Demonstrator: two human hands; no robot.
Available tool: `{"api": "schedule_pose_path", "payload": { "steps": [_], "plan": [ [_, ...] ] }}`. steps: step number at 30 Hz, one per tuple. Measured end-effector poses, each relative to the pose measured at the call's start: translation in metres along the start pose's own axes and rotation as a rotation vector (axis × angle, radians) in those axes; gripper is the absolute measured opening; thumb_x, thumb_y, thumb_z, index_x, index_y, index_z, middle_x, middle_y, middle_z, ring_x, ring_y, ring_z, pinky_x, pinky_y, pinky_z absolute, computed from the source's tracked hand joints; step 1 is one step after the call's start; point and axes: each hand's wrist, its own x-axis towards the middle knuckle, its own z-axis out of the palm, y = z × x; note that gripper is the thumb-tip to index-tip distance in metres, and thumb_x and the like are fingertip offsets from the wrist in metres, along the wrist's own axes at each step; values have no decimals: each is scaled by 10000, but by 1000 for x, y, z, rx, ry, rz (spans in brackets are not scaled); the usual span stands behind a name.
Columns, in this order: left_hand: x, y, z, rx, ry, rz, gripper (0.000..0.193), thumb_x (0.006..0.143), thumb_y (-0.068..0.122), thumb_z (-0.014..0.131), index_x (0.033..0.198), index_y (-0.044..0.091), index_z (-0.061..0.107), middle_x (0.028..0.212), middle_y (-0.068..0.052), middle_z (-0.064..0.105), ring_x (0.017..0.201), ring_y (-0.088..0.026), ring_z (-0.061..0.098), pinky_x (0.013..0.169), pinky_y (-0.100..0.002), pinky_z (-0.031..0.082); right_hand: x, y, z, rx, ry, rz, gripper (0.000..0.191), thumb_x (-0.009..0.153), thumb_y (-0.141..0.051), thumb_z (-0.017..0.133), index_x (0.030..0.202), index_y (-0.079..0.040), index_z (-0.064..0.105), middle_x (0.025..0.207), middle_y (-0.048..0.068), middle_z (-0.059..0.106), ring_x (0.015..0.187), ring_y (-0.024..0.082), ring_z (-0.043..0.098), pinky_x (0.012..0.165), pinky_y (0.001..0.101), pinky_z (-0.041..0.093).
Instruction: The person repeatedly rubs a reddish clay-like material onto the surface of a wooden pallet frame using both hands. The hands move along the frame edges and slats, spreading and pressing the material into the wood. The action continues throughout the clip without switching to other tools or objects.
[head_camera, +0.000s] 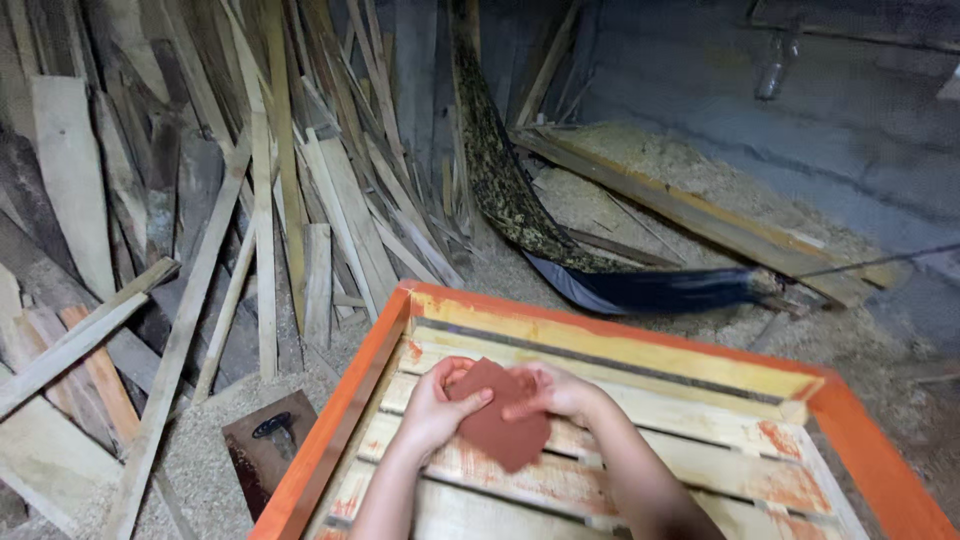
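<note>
1. Fingers (470, 400) of the left hand (432, 405) were curled round the left edge of a reddish-brown sandpaper sheet (497, 425), thumb on top, pinching it.
2. Fingers of the right hand (555, 392) pinched the sheet's upper right edge, so both hands gripped it at once.
3. Sandpaper hung between the two hands, just above pale slats (690, 455) inside an orange frame (335, 425); whether it touched the wood could not be told.
4. Its long axis ran from upper left down to lower right, with the free corner pointing toward the person.
5. Neither hand was nearer: each held its own side.
6. Loose boards (265, 215) leaned at left, sawdust (200, 450) lay below them, and a dark cloth (640, 288) lay behind the frame.
</note>
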Motion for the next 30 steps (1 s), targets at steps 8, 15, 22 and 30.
{"api": "schedule_pose_path", "payload": {
  "steps": [8, 15, 22, 30],
  "plan": [
    [6, 63, -5, 0, -257, -63, 502, 826, 141, 809, 1297, 42, 665, 1175, -25, 712, 1105, -110, 648, 968, -303, 525, -2, 25, 6, 738, -303, -177, 1004, 689, -432, 907, 1529, -116, 457, 1456, 72, 595, 1311, 202, 600, 1114, 387, 487],
    [20, 73, 0, -94, -215, -32, 494, 834, 157, 799, 1299, 45, 673, 1222, -18, 716, 1150, -112, 640, 1032, -301, 482, 12, 32, 41, 1130, 106, -162, 786, 922, -623, 555, 1564, -178, 464, 1485, 105, 602, 1277, 302, 626, 1065, 494, 502],
    [22, 56, 0, -220, -164, 13, 449, 894, 140, 738, 1324, 47, 652, 1244, -6, 699, 1144, -99, 629, 1045, -282, 469, 12, 42, 36, 1139, 114, -77, 579, 942, -469, 487, 1394, -115, 565, 1311, 137, 680, 1124, 335, 690, 964, 581, 540],
    [35, 20, 4, -56, 34, 151, 362, 940, 92, 683, 1292, 29, 628, 1197, -22, 683, 1119, -113, 607, 1017, -286, 478, 15, 2, 73, 1144, 312, -20, 736, 963, -679, 483, 1437, -123, 578, 1264, 108, 698, 1097, 275, 679, 914, 482, 557]
  ]
}}
